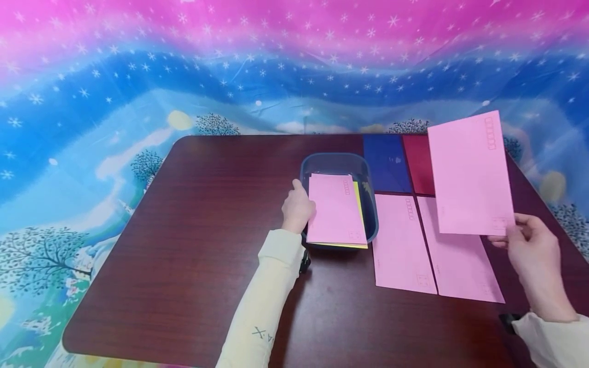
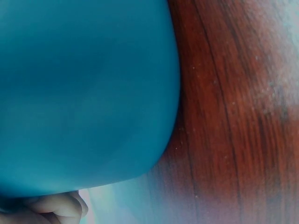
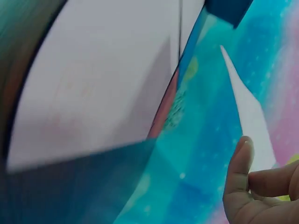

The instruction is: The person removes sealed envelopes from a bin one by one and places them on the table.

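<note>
A: Check from the left. Right of the table's (image 1: 207, 230) middle, toward its far edge, your left hand (image 1: 298, 207) is gripping the left side of the container (image 1: 336, 162), fingers curled. Inside, the top pink envelope (image 1: 333, 209) is lying over a yellow piece (image 1: 356, 188).

B: Caution: that stack is sitting unevenly. Lifting by a loose edge could bring up two pieces; excess push on the wall could slide the container.

A: Next, the blue panel (image 1: 386, 163) is lying at the table's far edge, with the red panel (image 1: 417, 163) beside it. Nearer you, the left flat envelope (image 1: 400, 243) and the right flat envelope (image 1: 465, 266), both pink, are lying side by side.

B: Rightmost, your right hand (image 1: 536, 253) is pinching the raised pink envelope (image 1: 469, 174) by its lower right corner, above the table's right side. Caution: with one corner pinched, it could swing or slip if your thumb relaxes. It is also hiding part of the red panel and right flat envelope; misplacement could result.
</note>
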A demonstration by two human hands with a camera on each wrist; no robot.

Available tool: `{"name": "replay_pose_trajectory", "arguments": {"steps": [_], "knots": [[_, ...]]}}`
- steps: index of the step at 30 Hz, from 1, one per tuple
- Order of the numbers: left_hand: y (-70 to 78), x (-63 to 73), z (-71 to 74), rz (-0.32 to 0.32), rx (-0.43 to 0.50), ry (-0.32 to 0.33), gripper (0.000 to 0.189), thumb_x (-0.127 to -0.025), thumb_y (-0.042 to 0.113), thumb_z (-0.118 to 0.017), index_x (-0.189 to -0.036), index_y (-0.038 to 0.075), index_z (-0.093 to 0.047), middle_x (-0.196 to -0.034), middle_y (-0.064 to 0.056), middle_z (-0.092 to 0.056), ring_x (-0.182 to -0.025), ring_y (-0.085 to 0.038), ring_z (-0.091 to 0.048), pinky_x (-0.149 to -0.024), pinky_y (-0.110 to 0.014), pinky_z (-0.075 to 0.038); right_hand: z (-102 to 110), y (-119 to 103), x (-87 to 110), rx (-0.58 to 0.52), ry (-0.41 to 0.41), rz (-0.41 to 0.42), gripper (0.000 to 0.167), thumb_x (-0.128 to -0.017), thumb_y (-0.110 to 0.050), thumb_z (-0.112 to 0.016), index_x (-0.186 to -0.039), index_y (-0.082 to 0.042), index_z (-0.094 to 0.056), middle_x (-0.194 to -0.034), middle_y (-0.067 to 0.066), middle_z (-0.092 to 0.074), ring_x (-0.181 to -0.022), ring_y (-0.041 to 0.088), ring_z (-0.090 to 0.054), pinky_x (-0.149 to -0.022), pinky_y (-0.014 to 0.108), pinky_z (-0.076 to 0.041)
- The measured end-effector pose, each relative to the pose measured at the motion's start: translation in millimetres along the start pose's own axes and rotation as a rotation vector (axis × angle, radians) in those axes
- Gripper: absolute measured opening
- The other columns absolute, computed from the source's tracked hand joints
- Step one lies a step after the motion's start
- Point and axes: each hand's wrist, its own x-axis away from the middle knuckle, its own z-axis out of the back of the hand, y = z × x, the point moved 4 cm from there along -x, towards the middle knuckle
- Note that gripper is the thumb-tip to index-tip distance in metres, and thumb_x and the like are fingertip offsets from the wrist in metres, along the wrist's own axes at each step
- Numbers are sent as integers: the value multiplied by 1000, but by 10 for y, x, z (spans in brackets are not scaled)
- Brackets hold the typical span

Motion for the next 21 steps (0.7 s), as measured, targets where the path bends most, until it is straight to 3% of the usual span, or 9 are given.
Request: {"name": "replay_pose_trajectory", "arguments": {"steps": [1,5,7,8,12,15,17,18,21], "knots": [[-1,-1,-1,1,1,-1,58,-89,14,-59,-138,7,-30,-112,-18,-62,-94,-33,-66,-81,-45,-52,27,37,-23,23,1,-31,47,-102,-16,-29,-143,7,-31,-69,-27,-45,-53,-19,-48,-68,15,-50],[0,3,-1,3,0,-4,59,-89,14,-59,-139,6,-29,-112,-18,-62,-93,-32,-66,-80,-44,-52,149,190,-114,43,-9,-100,50,-100,-14,-25,-146,8,-24,-71,-23,-43,-53,-17,-46,-67,18,-48],[2,5,1,3,-4,-7,59,-89,14,-59,-139,6,-29,-111,-18,-62,-93,-32,-66,-80,-44,-53,205,329,-200,23,-25,-121,51,-100,-14,-23,-147,7,-21,-67,-28,-41,-53,-15,-48,-59,14,-41],[4,5,1,2,-5,-7,59,-89,14,-59,-139,6,-29,-111,-18,-62,-93,-32,-66,-80,-44,-53,229,428,-269,-2,-31,-130,52,-101,-14,-23,-148,6,-19,-66,-30,-41,-53,-14,-49,-54,12,-38],[6,0,-1,-2,-7,-4,58,-89,14,-59,-139,6,-30,-111,-18,-62,-93,-32,-66,-81,-45,-53,280,1016,-687,-160,-55,-135,51,-99,-11,-23,-150,-15,-22,-66,-32,-48,-51,-9,-57,-49,15,-43],[6,-3,-4,-5,-11,-2,57,-89,14,-58,-138,6,-30,-110,-18,-62,-94,-33,-66,-81,-45,-53,305,1396,-983,-244,-59,-155,55,-98,-9,-21,-151,-23,-19,-65,-31,-51,-49,-4,-60,-46,18,-47],[6,-2,-6,-5,-14,-2,57,-89,14,-58,-138,6,-30,-110,-18,-63,-94,-33,-66,-80,-45,-53,333,1431,-1036,-246,-64,-183,57,-98,-7,-19,-154,-14,-10,-62,-31,-48,-47,-5,-59,-46,17,-48],[7,2,-6,-4,-15,-2,57,-89,14,-58,-138,6,-31,-110,-18,-63,-93,-33,-66,-80,-45,-53,344,1420,-1029,-279,-68,-190,57,-98,-6,-19,-154,-17,-11,-61,-30,-49,-46,-4,-59,-45,18,-48],[9,7,-5,-4,-17,-2,56,-89,13,-58,-137,6,-31,-110,-18,-63,-94,-33,-66,-80,-45,-53,382,1260,-945,-300,-81,-232,58,-97,-4,-16,-154,-11,-6,-58,-29,-46,-44,-6,-58,-45,18,-49]]}}
